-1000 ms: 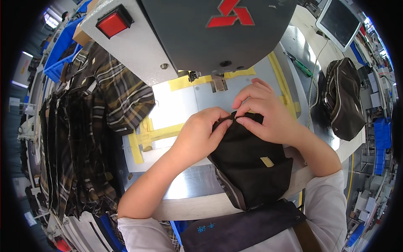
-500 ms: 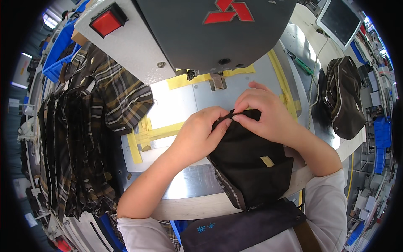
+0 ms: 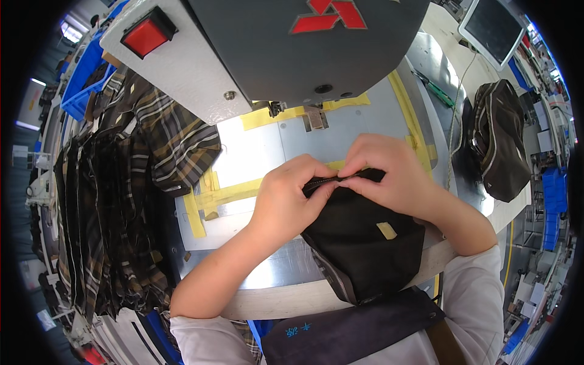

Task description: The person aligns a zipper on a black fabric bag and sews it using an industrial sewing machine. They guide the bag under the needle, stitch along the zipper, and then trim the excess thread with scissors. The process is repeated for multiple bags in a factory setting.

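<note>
Both hands pinching the top edge of a black pouch at the sewing machine.

Nearest me, the black pouch hangs over the front edge of the metal table, small tan label on its face. I see the left hand with fingers curled tight, thumb and forefinger pinched on the pouch's zipper edge; right hand does the same, fingertips pressed together, meeting the left at the seam. Beyond them, yellow tape on the plate, then the grey machine head. Plaid fabric pieces stacked left, a dark bag right.
</note>
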The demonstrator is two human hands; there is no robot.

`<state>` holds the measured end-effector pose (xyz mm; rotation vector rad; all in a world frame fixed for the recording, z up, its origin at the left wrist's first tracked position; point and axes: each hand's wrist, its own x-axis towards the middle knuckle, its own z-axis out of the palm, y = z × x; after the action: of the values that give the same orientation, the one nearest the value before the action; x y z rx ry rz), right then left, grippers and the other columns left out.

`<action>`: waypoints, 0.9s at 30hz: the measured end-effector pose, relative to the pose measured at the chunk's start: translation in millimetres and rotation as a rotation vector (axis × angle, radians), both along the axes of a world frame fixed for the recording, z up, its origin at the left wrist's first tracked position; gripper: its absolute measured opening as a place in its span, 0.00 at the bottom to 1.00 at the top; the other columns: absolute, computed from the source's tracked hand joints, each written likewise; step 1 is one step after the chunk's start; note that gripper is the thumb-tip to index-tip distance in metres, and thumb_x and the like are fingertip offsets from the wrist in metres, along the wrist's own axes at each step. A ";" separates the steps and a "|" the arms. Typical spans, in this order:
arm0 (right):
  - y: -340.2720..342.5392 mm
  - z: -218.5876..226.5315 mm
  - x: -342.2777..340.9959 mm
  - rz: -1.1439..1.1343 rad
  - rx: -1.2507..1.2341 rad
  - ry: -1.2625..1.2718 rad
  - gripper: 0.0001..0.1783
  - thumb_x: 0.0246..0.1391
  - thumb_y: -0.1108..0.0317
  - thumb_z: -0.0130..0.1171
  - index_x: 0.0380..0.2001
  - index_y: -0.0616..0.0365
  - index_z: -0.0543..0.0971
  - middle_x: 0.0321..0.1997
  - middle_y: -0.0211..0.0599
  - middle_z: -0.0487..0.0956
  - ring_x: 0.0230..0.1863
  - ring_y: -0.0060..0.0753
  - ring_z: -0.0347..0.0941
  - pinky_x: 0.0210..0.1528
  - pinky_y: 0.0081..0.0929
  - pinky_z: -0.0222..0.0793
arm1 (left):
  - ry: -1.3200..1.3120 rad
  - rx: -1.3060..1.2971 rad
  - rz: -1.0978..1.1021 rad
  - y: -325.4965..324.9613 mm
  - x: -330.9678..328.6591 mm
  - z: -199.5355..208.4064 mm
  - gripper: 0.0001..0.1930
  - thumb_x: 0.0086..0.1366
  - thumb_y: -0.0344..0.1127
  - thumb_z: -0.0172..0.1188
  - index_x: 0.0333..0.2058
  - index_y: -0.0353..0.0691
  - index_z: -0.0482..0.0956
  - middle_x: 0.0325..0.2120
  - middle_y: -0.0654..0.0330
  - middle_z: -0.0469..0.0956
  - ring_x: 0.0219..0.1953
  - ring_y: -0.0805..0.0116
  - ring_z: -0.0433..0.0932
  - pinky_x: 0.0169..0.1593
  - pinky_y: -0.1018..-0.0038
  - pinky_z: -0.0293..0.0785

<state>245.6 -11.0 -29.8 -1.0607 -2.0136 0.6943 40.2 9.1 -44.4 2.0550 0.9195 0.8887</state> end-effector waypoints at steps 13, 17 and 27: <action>-14.7 4.2 -3.6 0.067 0.877 -0.305 0.08 0.41 0.76 0.64 0.22 0.56 0.74 0.25 0.26 0.68 0.26 0.26 0.66 0.50 0.39 0.75 | -0.081 0.461 -0.001 0.1 -4.3 -6.9 0.18 0.36 0.22 0.68 0.29 0.43 0.76 0.24 0.62 0.72 0.20 0.65 0.75 0.20 0.73 0.68; -15.5 5.3 -2.9 0.074 0.877 -0.325 0.08 0.42 0.75 0.64 0.21 0.55 0.73 0.25 0.25 0.68 0.26 0.25 0.66 0.50 0.38 0.75 | -0.011 0.510 -0.038 -0.3 -5.6 -1.1 0.18 0.37 0.23 0.68 0.31 0.44 0.79 0.24 0.61 0.70 0.19 0.67 0.73 0.19 0.73 0.66; -6.5 -0.1 -0.8 -0.025 -0.116 0.034 0.06 0.48 0.70 0.65 0.29 0.59 0.80 0.28 0.35 0.77 0.30 0.38 0.74 0.34 0.31 0.70 | -0.001 -0.233 -0.141 8.5 -5.2 0.0 0.07 0.53 0.27 0.68 0.29 0.36 0.77 0.23 0.61 0.72 0.23 0.69 0.73 0.29 0.76 0.68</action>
<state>244.7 -17.5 -29.9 -1.1313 -1.9480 0.8184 34.9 17.6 -44.4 1.8929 0.8254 0.6742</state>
